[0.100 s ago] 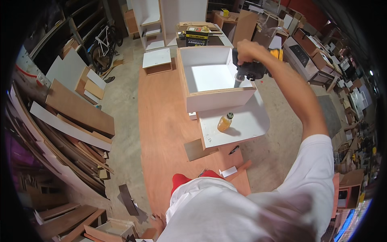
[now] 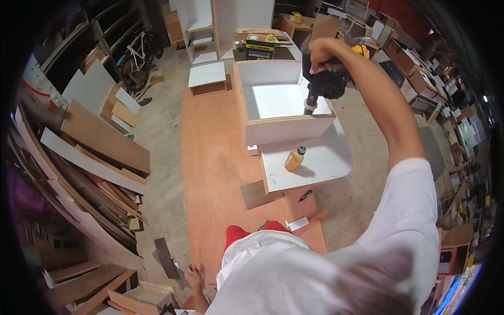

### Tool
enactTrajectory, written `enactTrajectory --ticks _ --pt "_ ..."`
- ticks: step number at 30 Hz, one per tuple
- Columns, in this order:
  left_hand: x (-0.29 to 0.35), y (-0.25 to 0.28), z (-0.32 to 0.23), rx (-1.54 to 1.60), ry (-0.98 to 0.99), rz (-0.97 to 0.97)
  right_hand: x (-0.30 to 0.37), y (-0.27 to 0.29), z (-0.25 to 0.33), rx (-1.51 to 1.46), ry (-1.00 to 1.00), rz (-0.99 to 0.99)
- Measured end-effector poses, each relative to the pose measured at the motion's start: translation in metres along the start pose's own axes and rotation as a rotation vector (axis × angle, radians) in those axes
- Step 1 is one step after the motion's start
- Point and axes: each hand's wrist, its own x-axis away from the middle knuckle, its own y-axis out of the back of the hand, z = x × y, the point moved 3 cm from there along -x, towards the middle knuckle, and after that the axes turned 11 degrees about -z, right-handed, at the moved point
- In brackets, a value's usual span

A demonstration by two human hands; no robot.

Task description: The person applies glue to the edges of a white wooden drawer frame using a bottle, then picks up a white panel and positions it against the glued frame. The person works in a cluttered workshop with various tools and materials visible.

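My right hand [image 2: 321, 52] is wrapped around a black-and-yellow power drill [image 2: 326, 84], its nose pointing down at the near right corner of a white open box [image 2: 286, 131]. Whether the tip touches the box's edge is hard to tell. The box has raw wooden edges and rests partly over a white board with a rounded corner [image 2: 331, 163]. At the lower left, low beside my body, my left hand [image 2: 195, 277] has its fingers curled around something small that I cannot make out. A bottle of yellowish liquid [image 2: 294, 159] stands on the white board.
A brown plywood sheet [image 2: 210, 157] lies beneath the work. A small white-topped box [image 2: 207, 76] and a black-and-yellow can [image 2: 260, 48] stand farther off. A black pen-like item [image 2: 305, 196] lies nearby. Long boards [image 2: 105, 142] lean at left; a bicycle [image 2: 137, 60] stands behind.
My left hand has come forward and farther into view. The drill has turned slightly in my right hand, its nose staying near the same corner of the box.
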Motion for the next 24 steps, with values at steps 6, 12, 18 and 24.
enactTrajectory --ticks 6,12,18,24 --pt "-0.032 0.037 -0.036 0.064 -0.039 -0.105 -0.031 -0.006 -0.005 -0.648 0.138 0.104" --pt "0.047 0.074 0.028 -0.035 -0.296 -0.470 0.040 -0.047 0.034 -0.582 0.189 -0.219" --pt "0.102 0.047 0.062 -0.124 0.234 -0.376 0.148 -0.111 0.088 -0.372 -0.089 -0.433" --pt "0.047 0.025 0.038 0.010 0.165 -0.270 0.153 -0.143 0.070 -0.203 -0.099 -0.437"
